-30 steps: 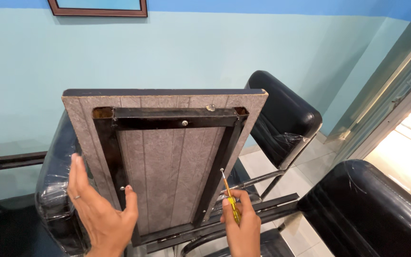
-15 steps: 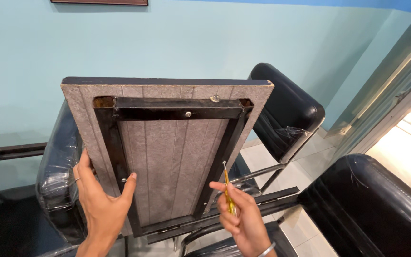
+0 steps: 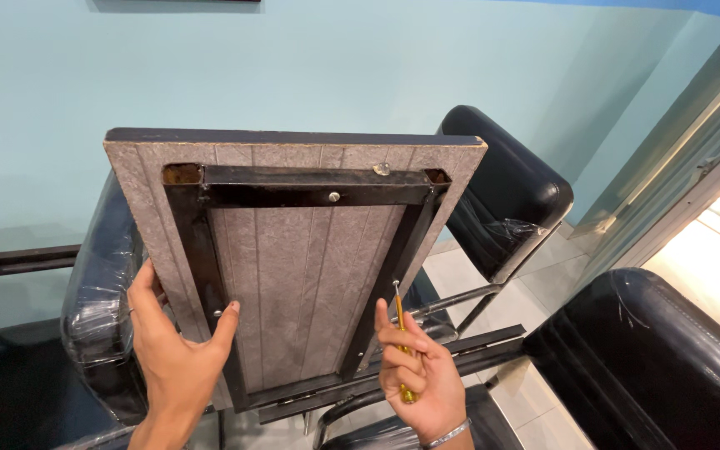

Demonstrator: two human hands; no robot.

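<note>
The right hand (image 3: 422,371) is closed around a yellow-handled screwdriver (image 3: 402,333), whose tip rests against the black metal frame (image 3: 310,187) on the right side. The left hand (image 3: 172,350) is open, palm flat against the grey panel (image 3: 302,275) with the thumb on the frame's left bar. The panel stands tilted, propped among black padded chairs (image 3: 502,192) before a pale blue wall (image 3: 360,67).

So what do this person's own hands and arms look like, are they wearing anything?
Both are bare, with no gloves and no sleeves in view. The left hand has a thin ring on one finger. The right hand has a slim silver bangle at the wrist. Nails are short and unpainted.
</note>
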